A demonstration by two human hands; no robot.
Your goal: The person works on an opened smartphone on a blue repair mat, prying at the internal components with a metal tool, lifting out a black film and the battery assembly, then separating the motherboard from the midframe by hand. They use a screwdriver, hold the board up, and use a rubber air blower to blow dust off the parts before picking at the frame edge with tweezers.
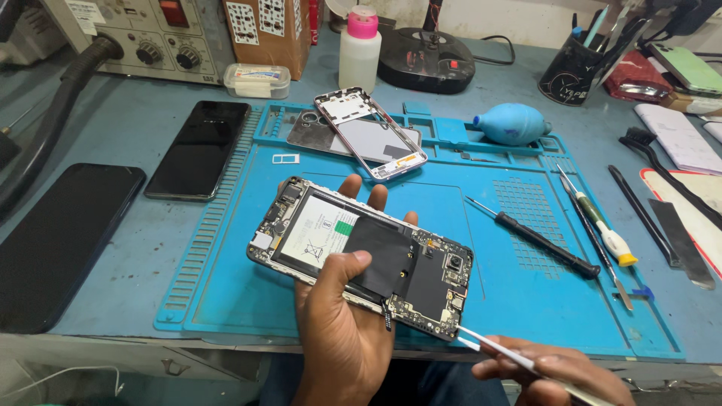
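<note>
My left hand point(342, 331) holds an opened phone point(361, 252) with its back cover off, above the front of a blue work mat point(489, 301). The battery, circuit boards and a black flap show. My thumb presses on the black flap in the middle. My right hand point(556, 372), at the bottom right, grips silver tweezers point(496, 349). Their tips sit at the phone's lower right corner.
A phone frame point(370, 134) lies on a back cover at the mat's far end. A black screwdriver point(538, 240), a yellow-tipped driver point(602, 225) and a blue air blower point(511, 124) lie to the right. Two dark phones point(197, 149) point(60, 244) lie at left. A pink-capped bottle point(359, 49) stands behind.
</note>
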